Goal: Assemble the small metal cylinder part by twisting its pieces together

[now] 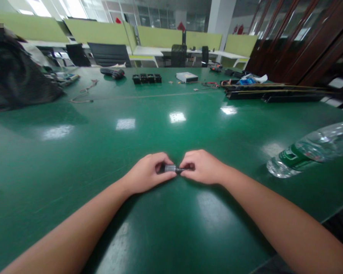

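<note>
A small dark cylindrical object with a grey, shiny middle (170, 168) lies lengthwise between my two hands, low over the green table (160, 129). My left hand (148, 171) pinches its thicker left part between thumb and fingers. On the other side, my right hand (201, 166) has its fingertips closed on the thin dark right end. The fingertips of the two hands are a short gap apart. What exactly the object is cannot be made out, since both ends are partly covered by fingers.
A clear plastic bottle (303, 154) lies at the right. Farther back are black blocks (147, 78), a silver box (187, 77), long dark strips (274, 92), a cable (84, 95) and a black tool (112, 73). Dark fabric (20, 76) is at the far left.
</note>
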Available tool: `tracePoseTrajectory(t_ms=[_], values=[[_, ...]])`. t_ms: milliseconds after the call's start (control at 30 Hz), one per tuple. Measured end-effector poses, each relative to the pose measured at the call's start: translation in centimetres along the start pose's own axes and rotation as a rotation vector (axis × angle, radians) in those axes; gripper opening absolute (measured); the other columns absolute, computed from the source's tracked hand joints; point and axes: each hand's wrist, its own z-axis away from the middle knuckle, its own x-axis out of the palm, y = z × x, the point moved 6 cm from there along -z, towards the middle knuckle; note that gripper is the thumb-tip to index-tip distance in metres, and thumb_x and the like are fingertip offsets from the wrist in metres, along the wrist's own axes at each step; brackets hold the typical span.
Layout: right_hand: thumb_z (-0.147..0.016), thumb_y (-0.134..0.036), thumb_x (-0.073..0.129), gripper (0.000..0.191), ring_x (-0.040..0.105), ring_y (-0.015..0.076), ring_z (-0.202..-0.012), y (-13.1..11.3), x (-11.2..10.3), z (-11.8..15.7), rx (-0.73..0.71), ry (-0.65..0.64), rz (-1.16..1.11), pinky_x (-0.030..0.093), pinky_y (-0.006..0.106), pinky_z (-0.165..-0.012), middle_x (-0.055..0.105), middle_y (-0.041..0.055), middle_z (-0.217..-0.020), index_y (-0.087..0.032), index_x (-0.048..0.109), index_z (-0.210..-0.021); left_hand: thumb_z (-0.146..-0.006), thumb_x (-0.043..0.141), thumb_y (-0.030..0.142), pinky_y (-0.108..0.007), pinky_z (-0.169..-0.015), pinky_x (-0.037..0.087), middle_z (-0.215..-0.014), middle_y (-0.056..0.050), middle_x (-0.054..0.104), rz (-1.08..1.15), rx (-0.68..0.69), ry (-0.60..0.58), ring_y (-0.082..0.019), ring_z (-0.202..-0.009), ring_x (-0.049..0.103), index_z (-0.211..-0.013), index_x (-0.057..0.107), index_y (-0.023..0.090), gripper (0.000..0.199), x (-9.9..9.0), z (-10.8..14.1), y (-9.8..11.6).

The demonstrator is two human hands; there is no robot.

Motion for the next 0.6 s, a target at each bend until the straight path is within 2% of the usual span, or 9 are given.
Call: tracePoseTrajectory(t_ms=[600], values=[[-0.080,-0.021,0.070,0.012,0.057,0.0112,-0.070,0.28,-0.32,0.17,0.063,-0.039,-0.010,0.040,0.022,-0.064,0.067,0.0028,-0.081,-0.015,0.076,-0.089,-0.086,0.066,0.045,-0.024,-0.061,0.039,-0.076,0.002,0.063,-0.007,0.006,0.001,-0.013,-0.065,0.054,-0.094,0.068,0.020,0.026,0.00,-0.03,-0.02]])
